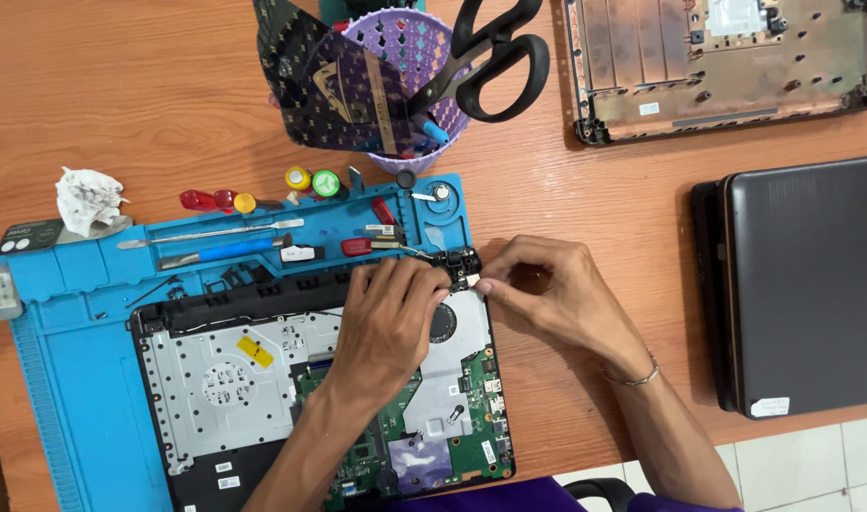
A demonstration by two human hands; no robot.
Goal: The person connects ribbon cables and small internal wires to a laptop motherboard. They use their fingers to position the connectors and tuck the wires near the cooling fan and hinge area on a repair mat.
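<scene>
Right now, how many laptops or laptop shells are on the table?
3: the opened laptop on the blue mat, a closed dark laptop at right, and an empty shell top right.

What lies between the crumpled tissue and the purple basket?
In the head view, between the crumpled tissue and the purple basket, the wooden table is bare.

An opened laptop [263, 379] lies flat on a blue mat [73, 379], its circuit board [471, 417], fan [443, 322] and black corner hinge [457, 261] exposed.
</scene>
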